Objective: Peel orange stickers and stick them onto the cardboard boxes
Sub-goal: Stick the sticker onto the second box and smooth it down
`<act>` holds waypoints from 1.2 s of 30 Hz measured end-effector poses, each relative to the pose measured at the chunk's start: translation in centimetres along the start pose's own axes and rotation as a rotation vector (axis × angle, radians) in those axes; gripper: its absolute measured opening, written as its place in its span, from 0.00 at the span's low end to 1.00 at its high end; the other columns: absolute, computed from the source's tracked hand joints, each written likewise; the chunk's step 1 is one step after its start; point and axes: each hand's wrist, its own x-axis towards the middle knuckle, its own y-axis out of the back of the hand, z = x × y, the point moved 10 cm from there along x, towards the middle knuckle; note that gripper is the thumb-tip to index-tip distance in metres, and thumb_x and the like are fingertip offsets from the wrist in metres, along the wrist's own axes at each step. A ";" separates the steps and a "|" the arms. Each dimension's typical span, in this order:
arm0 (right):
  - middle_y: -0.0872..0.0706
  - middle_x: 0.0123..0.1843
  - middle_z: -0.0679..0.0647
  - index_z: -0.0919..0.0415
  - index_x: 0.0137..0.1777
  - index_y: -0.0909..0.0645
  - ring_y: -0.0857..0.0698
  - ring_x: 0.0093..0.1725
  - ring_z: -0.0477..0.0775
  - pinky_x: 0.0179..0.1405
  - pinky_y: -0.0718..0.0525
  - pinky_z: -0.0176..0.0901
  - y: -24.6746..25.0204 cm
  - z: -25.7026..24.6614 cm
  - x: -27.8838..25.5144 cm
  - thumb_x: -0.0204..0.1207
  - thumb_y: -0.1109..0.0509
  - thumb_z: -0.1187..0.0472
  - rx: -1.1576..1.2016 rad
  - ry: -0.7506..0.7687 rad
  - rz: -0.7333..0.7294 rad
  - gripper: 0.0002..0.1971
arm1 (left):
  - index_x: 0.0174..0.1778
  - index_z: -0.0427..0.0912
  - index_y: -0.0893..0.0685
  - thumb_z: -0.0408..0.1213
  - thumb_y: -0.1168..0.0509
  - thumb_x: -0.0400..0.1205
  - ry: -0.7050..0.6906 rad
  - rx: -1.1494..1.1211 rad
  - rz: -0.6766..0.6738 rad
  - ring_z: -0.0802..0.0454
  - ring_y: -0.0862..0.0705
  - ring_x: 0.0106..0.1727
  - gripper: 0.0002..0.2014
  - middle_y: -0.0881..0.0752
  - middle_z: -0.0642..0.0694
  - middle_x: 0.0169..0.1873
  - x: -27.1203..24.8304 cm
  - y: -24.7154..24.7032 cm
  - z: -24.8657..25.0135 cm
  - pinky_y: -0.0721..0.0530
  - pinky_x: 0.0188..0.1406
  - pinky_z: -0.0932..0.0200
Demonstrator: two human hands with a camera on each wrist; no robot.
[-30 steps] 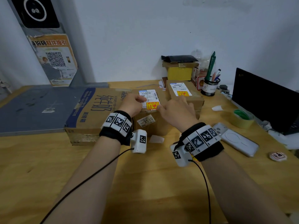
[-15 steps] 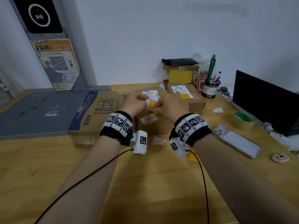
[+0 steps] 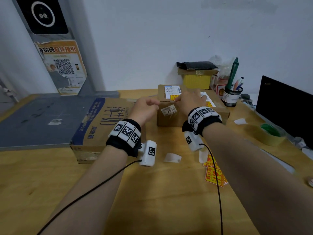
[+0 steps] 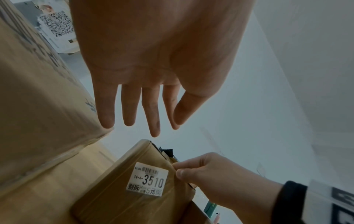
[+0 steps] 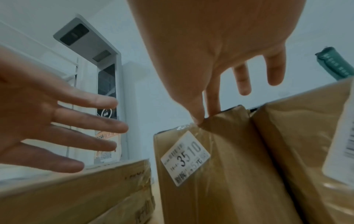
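Observation:
A small cardboard box point(image 3: 167, 120) point(image 4: 122, 201) point(image 5: 220, 189) stands mid-table with a white "3510" label on its front. On its top lies an orange sticker point(image 3: 174, 97). My right hand point(image 3: 179, 99) point(image 4: 178, 169) point(image 5: 201, 119) pinches the box's top front edge with thumb and index finger, right beside that sticker. My left hand point(image 3: 152, 104) point(image 4: 164, 128) point(image 5: 86, 128) hovers left of the box, fingers straight, holding nothing. A second box point(image 3: 219, 113) point(image 5: 298, 136) to the right carries an orange sticker point(image 3: 209, 104). More orange stickers point(image 3: 213, 174) lie on the table near my right forearm.
A large flat carton point(image 3: 101, 129) point(image 4: 38, 98) sits left of the small box, on a grey mat point(image 3: 39, 119). White backing scraps point(image 3: 171, 157), a tape roll point(image 3: 269, 134), a pen holder point(image 3: 232, 97), a yellow box point(image 3: 196, 80) and a black monitor point(image 3: 284, 107) surround the spot.
My left hand has come off the small box's top and drawn back to the left with its fingers spread. My right hand stays at the box's top front edge.

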 end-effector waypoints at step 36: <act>0.17 0.36 0.63 0.72 0.39 0.13 0.14 0.31 0.58 0.36 0.14 0.47 1.3 -2.2 -19.0 0.73 0.19 0.60 0.802 0.065 -0.161 0.13 | 0.38 0.72 0.10 0.30 0.42 0.61 0.267 -0.043 0.258 0.35 0.20 0.71 0.29 0.15 0.42 0.67 -12.0 13.5 -9.4 0.18 0.68 0.33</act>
